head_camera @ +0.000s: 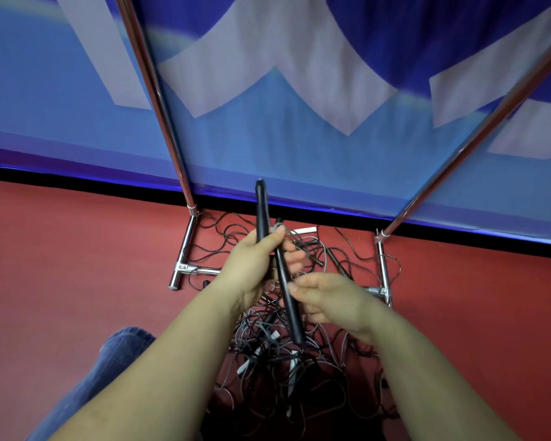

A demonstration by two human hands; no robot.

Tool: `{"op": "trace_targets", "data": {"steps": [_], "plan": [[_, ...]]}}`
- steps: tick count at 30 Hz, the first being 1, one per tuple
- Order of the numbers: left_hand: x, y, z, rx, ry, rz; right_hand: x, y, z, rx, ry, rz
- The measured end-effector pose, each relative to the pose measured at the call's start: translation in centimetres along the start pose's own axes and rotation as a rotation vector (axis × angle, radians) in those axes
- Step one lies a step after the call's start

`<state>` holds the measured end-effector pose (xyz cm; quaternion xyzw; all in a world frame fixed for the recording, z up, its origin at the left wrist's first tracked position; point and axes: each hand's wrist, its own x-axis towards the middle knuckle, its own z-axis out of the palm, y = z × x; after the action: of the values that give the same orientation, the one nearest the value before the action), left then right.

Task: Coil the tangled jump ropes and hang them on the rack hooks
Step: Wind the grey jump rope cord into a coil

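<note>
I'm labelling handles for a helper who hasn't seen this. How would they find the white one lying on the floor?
Start at the chrome metal rack against the blue banner. Between its two floor feet lies a tangle of thin dark jump ropes on the red floor. At the pile's far edge, near the banner, lies a short white handle, pale where the neighbouring handles are black.

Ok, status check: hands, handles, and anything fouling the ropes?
Left hand grips two black handles. Right hand pinches the lower handle. Ropes tangled on floor between rack feet; nothing coiled.
</note>
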<state>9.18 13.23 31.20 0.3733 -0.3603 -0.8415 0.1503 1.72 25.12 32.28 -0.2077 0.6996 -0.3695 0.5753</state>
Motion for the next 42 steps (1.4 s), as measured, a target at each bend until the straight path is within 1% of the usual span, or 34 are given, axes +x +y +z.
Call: {"op": "trace_targets", "data": {"steps": [1,3,4,7,9,11,14,17,18,19,21,23,24,26,29,31,34,37,39,42], "plan": [[0.2,0.0,-0.2,-0.007,0.004,0.012,0.1,0.1,0.2,0.025,-0.003,-0.021],[0.4,-0.1,-0.3,0.049,-0.018,0.030,0.2,0.1,0.1,0.133,0.052,-0.069],[0.4,-0.1,-0.3,0.091,-0.051,0.021,0.2,0.0,-0.1,0.197,0.085,-0.083],[-0.2,-0.7,0.0,0.233,-0.190,-0.079,0.4,-0.1,-0.6,0.321,0.173,-0.136],[-0.4,-1.0,0.1,0.296,-0.236,-0.109,0.4,-0.1,-0.6,0.346,0.210,-0.165],[-0.5,-0.9,0.2,0.269,-0.228,-0.102,0.3,-0.1,-0.5,0.278,0.265,-0.187],[-0.5,-0.2,0.0,0.280,-0.224,-0.107,0.4,-0.1,-1.1,0.143,0.455,-0.204],[-1.2,0.5,-0.3,0.329,-0.346,-0.242,0.7,0.0,-2.7,0.136,0.745,-0.265],[-1.5,0.7,-0.4,0.347,-0.393,-0.287,0.5,-0.1,-2.9,0.123,0.786,-0.291],[-1.8,0.9,-0.4,0.377,-0.431,-0.317,0.4,-0.2,-3.1,0.121,0.779,-0.316],[-2.0,1.0,-0.4,0.430,-0.486,-0.340,0.2,-0.2,-3.2,0.162,0.666,-0.329],[-2.1,1.0,-0.5,0.423,-0.517,-0.352,-0.1,-0.4,-3.1,0.176,0.578,-0.328],[-2.1,1.1,-0.6,0.404,-0.528,-0.361,-0.3,-0.5,-3.0,0.163,0.570,-0.326],[-2.1,1.4,-0.9,0.377,-0.555,-0.378,-0.2,-0.3,-3.2,0.156,0.588,-0.329],[-2.1,1.6,-1.3,0.390,-0.594,-0.427,-0.1,-0.3,-3.4,0.242,0.629,-0.368],[-2.3,1.8,-1.2,0.461,-0.595,-0.470,0.0,-0.4,-3.3,0.295,0.647,-0.396],[-2.5,1.5,-0.8,0.586,-0.549,-0.489,0.0,-0.3,-3.5,0.310,0.676,-0.412],[-2.4,1.2,-0.6,0.589,-0.502,-0.454,0.3,-0.1,-3.7,0.334,0.706,-0.418],[-2.2,1.1,-0.6,0.564,-0.483,-0.400,0.4,-0.2,-3.7,0.355,0.717,-0.414],[-1.9,0.7,-0.6,0.534,-0.457,-0.294,0.7,-0.2,-3.5,0.399,0.671,-0.402]]}}
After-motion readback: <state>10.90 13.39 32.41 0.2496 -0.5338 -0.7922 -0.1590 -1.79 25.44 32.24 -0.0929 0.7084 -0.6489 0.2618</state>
